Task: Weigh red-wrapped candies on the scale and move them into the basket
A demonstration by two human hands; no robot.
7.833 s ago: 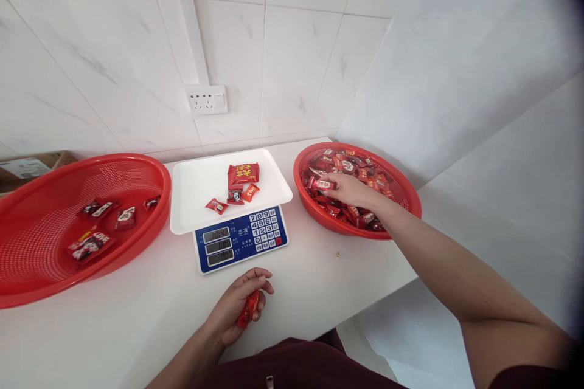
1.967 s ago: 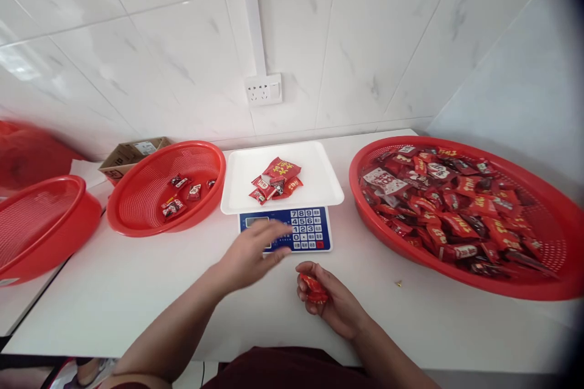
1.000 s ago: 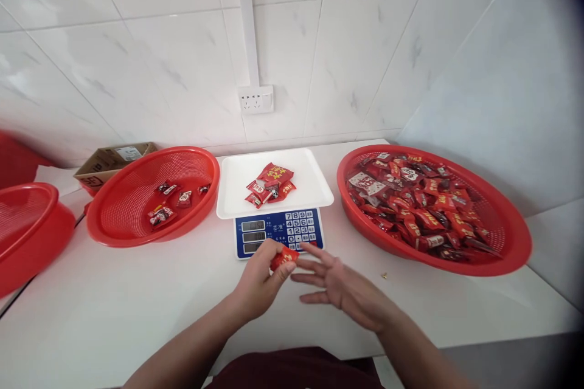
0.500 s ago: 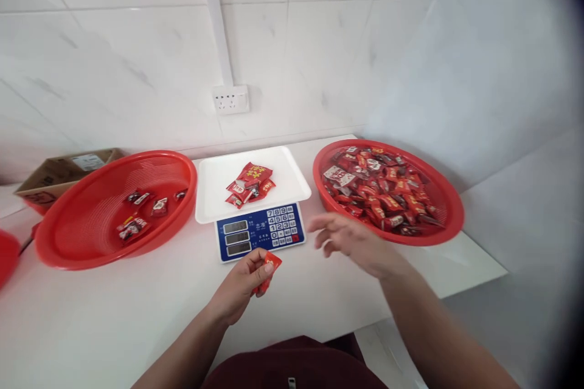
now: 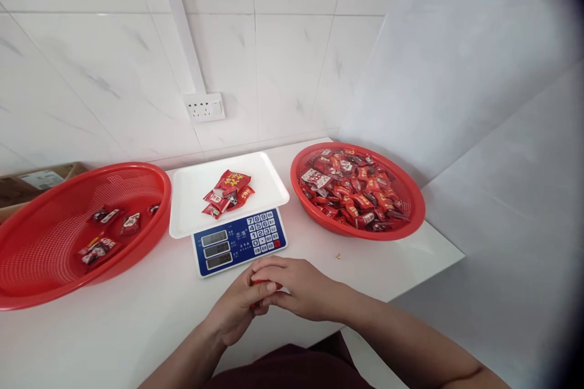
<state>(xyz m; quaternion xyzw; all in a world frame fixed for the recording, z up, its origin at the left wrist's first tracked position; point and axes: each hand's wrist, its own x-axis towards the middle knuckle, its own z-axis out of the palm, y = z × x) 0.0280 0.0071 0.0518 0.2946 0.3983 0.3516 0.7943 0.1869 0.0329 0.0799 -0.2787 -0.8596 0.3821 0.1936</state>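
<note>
My left hand pinches a small red wrapped snack packet in front of the scale. Over the same packet my right hand is closed, its fingers meeting those of the left; most of the wrapper is hidden between them. Just beyond stands the blue weighing scale with digital readouts and a keypad. On its white tray lies a small pile of red snack packets, one larger than the others.
A red plastic basket at the right is heaped with wrapped snacks. Another red basket at the left holds several packets. Behind it sits a cardboard box. A tiny crumb lies on the white table. A wall socket is behind.
My right hand has come left from near the right basket and closed over the packet in my left hand. A crumb now shows on the table. The view has shifted to the right.
</note>
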